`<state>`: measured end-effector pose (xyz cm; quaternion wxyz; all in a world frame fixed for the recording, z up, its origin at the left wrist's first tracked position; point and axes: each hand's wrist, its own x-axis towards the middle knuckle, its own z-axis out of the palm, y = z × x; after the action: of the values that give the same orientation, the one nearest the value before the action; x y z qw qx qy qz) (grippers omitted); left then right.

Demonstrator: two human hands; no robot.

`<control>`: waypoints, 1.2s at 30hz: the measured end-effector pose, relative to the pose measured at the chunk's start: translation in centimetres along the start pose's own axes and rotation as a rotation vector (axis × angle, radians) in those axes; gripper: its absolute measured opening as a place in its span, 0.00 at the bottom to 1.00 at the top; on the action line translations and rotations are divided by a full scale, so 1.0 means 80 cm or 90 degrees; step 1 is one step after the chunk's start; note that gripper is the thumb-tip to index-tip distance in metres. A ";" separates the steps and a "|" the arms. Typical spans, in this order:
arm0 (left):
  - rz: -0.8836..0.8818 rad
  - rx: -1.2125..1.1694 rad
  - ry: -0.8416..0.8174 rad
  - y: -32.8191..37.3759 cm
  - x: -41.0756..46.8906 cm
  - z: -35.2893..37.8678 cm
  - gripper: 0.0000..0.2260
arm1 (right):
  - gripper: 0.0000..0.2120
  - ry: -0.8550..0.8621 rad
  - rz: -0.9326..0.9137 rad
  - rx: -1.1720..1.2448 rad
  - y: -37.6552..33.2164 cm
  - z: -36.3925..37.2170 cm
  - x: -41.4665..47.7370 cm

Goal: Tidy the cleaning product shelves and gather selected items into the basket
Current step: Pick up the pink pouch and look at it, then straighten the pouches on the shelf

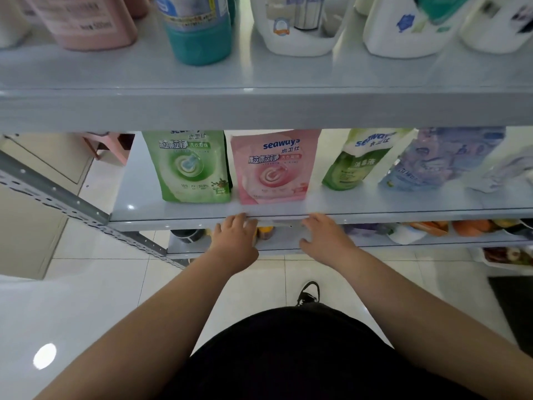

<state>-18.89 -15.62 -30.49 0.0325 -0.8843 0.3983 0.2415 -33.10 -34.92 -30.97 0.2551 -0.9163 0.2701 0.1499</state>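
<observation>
While glossy pouches point(271, 167) stand upright, both empty hands point(235, 236) meet smooth shelf point(173, 216).

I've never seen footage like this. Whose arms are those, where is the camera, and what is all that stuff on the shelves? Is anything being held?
There is no machine here: a person wears a wide-angle camera on the head, so this single picture looks forward and down along their own bare arms. The left hand and right hand both rest at the front edge of the middle shelf, fingers spread, holding nothing.

On that shelf stand soft refill pouches: a green pouch, a pink pouch right beside it, then a tilted green-and-white pouch and a leaning purple pouch. The upper shelf carries bottles, among them a pink bottle and a teal bottle. Below the hands, a lower shelf holds items too blurred to name. No basket shows in this picture.
</observation>
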 end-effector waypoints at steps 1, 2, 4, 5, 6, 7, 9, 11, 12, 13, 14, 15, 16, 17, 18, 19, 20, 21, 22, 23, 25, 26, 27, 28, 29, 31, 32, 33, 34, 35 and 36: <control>0.020 0.010 0.015 0.002 -0.005 0.001 0.29 | 0.24 0.003 -0.001 -0.013 -0.001 0.000 -0.011; 0.042 0.020 0.024 0.005 -0.009 0.002 0.26 | 0.24 -0.001 0.004 -0.022 -0.003 -0.001 -0.025; 0.082 0.022 0.020 0.013 -0.018 0.009 0.23 | 0.22 -0.016 0.023 -0.031 -0.003 -0.001 -0.051; 0.097 0.015 0.010 0.019 -0.023 0.014 0.24 | 0.20 -0.019 0.029 -0.042 -0.001 0.000 -0.063; 0.109 0.006 -0.002 0.026 -0.026 0.018 0.24 | 0.18 -0.021 0.035 -0.055 0.002 0.000 -0.074; 0.118 -0.008 -0.009 0.033 -0.029 0.022 0.24 | 0.17 -0.022 0.040 -0.065 0.006 0.001 -0.084; 0.133 -0.038 -0.013 0.050 -0.033 0.028 0.23 | 0.16 -0.021 0.054 -0.072 0.017 0.002 -0.103; 0.151 -0.060 -0.016 0.068 -0.033 0.029 0.23 | 0.16 -0.018 0.061 -0.074 0.033 0.002 -0.118; 0.154 -0.079 -0.015 0.079 -0.030 0.026 0.23 | 0.16 -0.016 0.061 -0.078 0.042 0.000 -0.123; 0.150 -0.105 -0.011 0.090 -0.027 0.022 0.23 | 0.16 -0.015 0.059 -0.079 0.051 -0.003 -0.127; 0.142 -0.136 -0.003 0.102 -0.022 0.016 0.24 | 0.15 -0.013 0.056 -0.078 0.062 -0.007 -0.128; 0.132 -0.170 0.008 0.115 -0.015 0.008 0.24 | 0.15 -0.010 0.051 -0.075 0.073 -0.013 -0.129; 0.122 -0.210 0.022 0.129 -0.007 -0.002 0.25 | 0.15 -0.007 0.043 -0.075 0.083 -0.019 -0.127; 0.111 -0.259 0.041 0.144 0.003 -0.013 0.26 | 0.15 -0.005 0.034 -0.079 0.094 -0.027 -0.125; 0.098 -0.318 0.065 0.160 0.014 -0.024 0.28 | 0.15 -0.007 0.023 -0.088 0.104 -0.036 -0.121; 0.081 -0.382 0.093 0.176 0.025 -0.035 0.29 | 0.15 -0.010 0.013 -0.096 0.113 -0.046 -0.117; 0.059 -0.439 0.123 0.190 0.037 -0.047 0.31 | 0.15 -0.013 0.005 -0.101 0.123 -0.056 -0.113; 0.033 -0.486 0.154 0.203 0.051 -0.059 0.33 | 0.16 -0.014 -0.004 -0.100 0.132 -0.065 -0.108; 0.004 -0.522 0.185 0.215 0.066 -0.070 0.36 | 0.16 -0.016 -0.013 -0.096 0.141 -0.075 -0.104; -0.025 -0.552 0.215 0.224 0.080 -0.080 0.38 | 0.16 -0.017 -0.025 -0.092 0.150 -0.083 -0.101; -0.070 -0.606 0.256 0.238 0.104 -0.095 0.37 | 0.16 -0.020 -0.055 -0.087 0.170 -0.097 -0.094; -0.076 -0.639 0.269 0.244 0.114 -0.100 0.34 | 0.15 -0.025 -0.072 -0.086 0.179 -0.102 -0.091; -0.073 -0.676 0.280 0.249 0.122 -0.103 0.29 | 0.15 -0.034 -0.086 -0.087 0.189 -0.107 -0.088; -0.071 -0.709 0.292 0.254 0.128 -0.104 0.24 | 0.15 -0.046 -0.098 -0.090 0.197 -0.112 -0.086; -0.074 -0.735 0.303 0.258 0.133 -0.103 0.21 | 0.15 -0.057 -0.107 -0.093 0.205 -0.116 -0.084; -0.099 -0.767 0.324 0.266 0.138 -0.100 0.18 | 0.15 -0.078 -0.118 -0.099 0.219 -0.124 -0.080; -0.113 -0.774 0.334 0.269 0.137 -0.097 0.17 | 0.16 -0.085 -0.120 -0.101 0.225 -0.128 -0.079; -0.125 -0.773 0.344 0.272 0.136 -0.094 0.15 | 0.16 -0.089 -0.121 -0.102 0.229 -0.132 -0.077; -0.133 -0.763 0.352 0.274 0.132 -0.092 0.14 | 0.16 -0.092 -0.123 -0.103 0.233 -0.134 -0.077; -0.138 -0.752 0.359 0.276 0.128 -0.089 0.13 | 0.16 -0.093 -0.125 -0.103 0.235 -0.136 -0.076; -0.140 -0.741 0.366 0.277 0.123 -0.086 0.12 | 0.16 -0.093 -0.127 -0.102 0.237 -0.137 -0.076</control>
<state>-26.55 -39.17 -25.90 -0.5343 -0.8223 0.1027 0.1668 -47.31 -52.11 -26.73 0.2139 -0.9425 0.1459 0.2114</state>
